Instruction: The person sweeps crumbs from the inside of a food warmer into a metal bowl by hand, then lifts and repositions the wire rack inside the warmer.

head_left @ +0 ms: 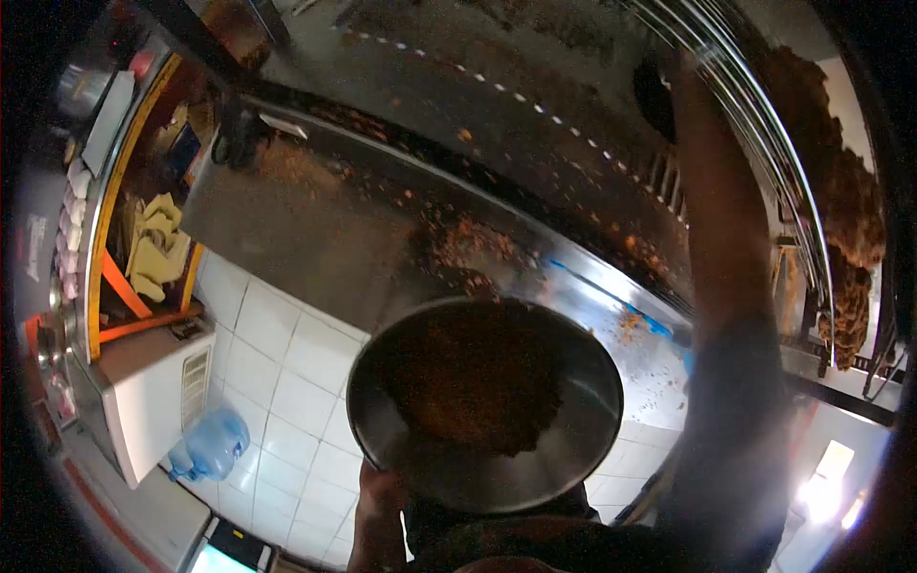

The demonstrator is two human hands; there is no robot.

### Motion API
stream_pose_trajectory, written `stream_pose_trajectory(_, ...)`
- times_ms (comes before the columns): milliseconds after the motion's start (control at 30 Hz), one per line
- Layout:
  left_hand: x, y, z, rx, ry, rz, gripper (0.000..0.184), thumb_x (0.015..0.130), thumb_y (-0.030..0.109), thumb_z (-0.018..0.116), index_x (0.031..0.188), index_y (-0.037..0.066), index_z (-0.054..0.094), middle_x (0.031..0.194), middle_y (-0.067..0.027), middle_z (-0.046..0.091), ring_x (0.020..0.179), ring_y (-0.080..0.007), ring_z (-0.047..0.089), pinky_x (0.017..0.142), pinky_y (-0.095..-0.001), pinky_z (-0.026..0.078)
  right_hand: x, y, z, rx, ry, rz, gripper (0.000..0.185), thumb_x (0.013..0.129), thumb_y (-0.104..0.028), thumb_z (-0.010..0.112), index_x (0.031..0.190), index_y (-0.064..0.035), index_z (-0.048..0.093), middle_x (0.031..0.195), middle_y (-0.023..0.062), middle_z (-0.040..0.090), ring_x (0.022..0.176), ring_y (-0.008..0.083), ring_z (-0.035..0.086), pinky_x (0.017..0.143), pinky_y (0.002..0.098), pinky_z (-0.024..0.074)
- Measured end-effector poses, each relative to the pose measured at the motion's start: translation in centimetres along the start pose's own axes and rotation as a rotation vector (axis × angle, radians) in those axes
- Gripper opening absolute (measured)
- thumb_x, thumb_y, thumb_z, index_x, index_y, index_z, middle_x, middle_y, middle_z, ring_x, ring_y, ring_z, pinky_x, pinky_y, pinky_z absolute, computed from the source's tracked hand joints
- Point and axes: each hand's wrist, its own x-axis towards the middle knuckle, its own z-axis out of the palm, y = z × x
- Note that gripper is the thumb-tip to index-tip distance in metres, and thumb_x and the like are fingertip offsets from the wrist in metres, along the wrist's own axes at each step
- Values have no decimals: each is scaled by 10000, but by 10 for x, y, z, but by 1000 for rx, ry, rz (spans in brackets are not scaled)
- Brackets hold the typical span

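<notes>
A wide round metal bowl is in front of my body, with a heap of dark reddish-brown crumbly food in it. My left hand grips the bowl's near left rim, its fingers partly hidden by the bowl. My right arm stretches up and away over the counter. At its far end my right hand is dim and blurred, near a dark rounded object and the metal wire rack. I cannot make out its fingers.
Food scraps litter the steel counter. Brown shredded food hangs or lies beyond the rack at right. A large blue water bottle lies on the white tile floor, beside a white appliance.
</notes>
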Motion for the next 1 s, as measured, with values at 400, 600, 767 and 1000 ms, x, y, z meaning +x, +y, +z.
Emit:
stream_pose_trajectory(400, 49, 122, -13, 191, 143, -220, 570, 768, 77, 686, 1272, 8, 426, 1210, -168, 528, 1060, -315, 556, 852, -438, 511, -18, -108, -25, -26, -190, -112, 347, 931, -392, 441, 1241, -268, 535, 1288, 88, 518, 1169, 264, 493, 980, 371, 405)
stream_pose_trajectory(600, 58, 148, -7, 146, -83, -154, 717, 653, 69, 759, 1279, -5, 417, 1227, -172, 525, 1074, -327, 556, 866, -436, 508, -27, -149, -40, -55, -285, -116, 351, 927, -406, 441, 1244, -287, 535, 1304, 88, 509, 1190, 275, 481, 995, 383, 394)
stream_pose_trajectory(767, 68, 152, -14, 152, -136, -198, 738, 643, 69, 761, 1288, -3, 409, 1230, -183, 527, 1064, -346, 563, 870, -452, 507, -41, -164, -53, -123, -289, -151, 351, 926, -414, 439, 1244, -301, 535, 1301, 92, 511, 1192, 277, 482, 995, 388, 392)
stream_pose_trajectory(1000, 68, 145, -23, 192, -101, -178, 766, 581, -12, 611, 1308, 5, 372, 1187, -150, 540, 1018, -299, 565, 832, -401, 481, 84, -179, 3, -24, -69, -135, 344, 927, -419, 433, 1238, -315, 536, 1262, 107, 536, 1161, 265, 506, 967, 386, 407)
